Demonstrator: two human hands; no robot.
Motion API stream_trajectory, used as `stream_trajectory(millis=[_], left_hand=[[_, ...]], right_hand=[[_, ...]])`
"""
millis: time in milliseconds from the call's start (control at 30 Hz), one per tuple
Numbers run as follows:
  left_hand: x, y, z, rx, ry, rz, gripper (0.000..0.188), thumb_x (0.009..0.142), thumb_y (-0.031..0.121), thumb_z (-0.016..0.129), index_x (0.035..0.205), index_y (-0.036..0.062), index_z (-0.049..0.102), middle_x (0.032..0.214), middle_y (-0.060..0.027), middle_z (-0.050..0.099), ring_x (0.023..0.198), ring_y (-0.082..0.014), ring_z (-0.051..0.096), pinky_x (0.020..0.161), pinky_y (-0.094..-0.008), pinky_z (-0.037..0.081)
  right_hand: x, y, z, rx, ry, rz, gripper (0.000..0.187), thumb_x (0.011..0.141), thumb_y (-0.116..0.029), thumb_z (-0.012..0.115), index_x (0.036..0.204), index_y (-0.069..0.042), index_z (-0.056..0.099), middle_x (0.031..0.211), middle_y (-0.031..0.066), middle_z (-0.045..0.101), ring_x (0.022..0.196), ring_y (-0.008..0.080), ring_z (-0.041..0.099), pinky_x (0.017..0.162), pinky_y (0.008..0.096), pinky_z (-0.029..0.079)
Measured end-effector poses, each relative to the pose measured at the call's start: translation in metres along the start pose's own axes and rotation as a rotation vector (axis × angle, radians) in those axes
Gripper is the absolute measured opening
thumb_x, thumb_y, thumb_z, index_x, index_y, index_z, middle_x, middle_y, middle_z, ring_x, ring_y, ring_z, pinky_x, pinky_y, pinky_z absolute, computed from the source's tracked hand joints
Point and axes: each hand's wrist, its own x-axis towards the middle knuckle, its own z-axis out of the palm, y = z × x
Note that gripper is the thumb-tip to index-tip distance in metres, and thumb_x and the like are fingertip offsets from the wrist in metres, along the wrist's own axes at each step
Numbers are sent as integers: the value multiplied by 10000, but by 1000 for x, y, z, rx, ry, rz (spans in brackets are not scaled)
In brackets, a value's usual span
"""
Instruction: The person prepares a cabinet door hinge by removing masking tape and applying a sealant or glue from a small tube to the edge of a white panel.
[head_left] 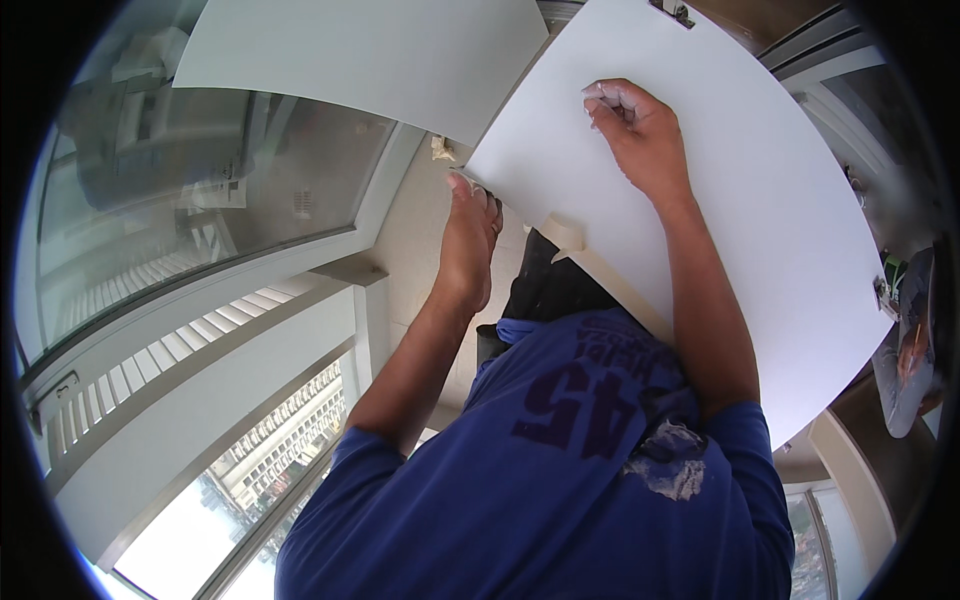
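A large white board or sheet slants across the space in front of me. At its left corner is my left hand, thumb up and fingers curled against the edge, gripping it. Over the upper part of the sheet I hold my right hand, its fingers bent in toward the thumb. White powder coats those fingertips, and whatever may be between them is hidden. Pale masking tape runs along the edge nearest my body, with a loose end folded up. Metal clips grip the far edge, and another clip sits at the right.
A second white panel stands beyond on the left. Left of me are a glass pane in a white frame and a window with buildings outside. A crumpled beige scrap lies on the tiled floor. A clear plastic bag hangs at the right.
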Motion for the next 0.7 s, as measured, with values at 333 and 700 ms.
stream_trajectory(millis=[333, 700], left_hand=[[8, 12, -14, 54, 104, 40, 1021, 1056, 693, 95, 1555, -192, -12, 1678, -343, 69, 1589, -395, 104, 1302, -431, 71], [31, -5, -35, -107, 61, 51, 875, 1108, 595, 176, 1602, -119, 66, 1681, -268, 224, 1574, -345, 230, 1293, -424, 153]], right_hand=[[0, -8, 0, -40, 10, 23, 209, 965, -152, 705, 1125, -23, 742, 985, 73, 774, 870, 147, 716, 838, 295, 574], [-5, 1, 0, -21, 55, -93, 146, 956, -94, 694, 1073, -14, 728, 930, 102, 774, 798, 180, 727, 770, 307, 580]])
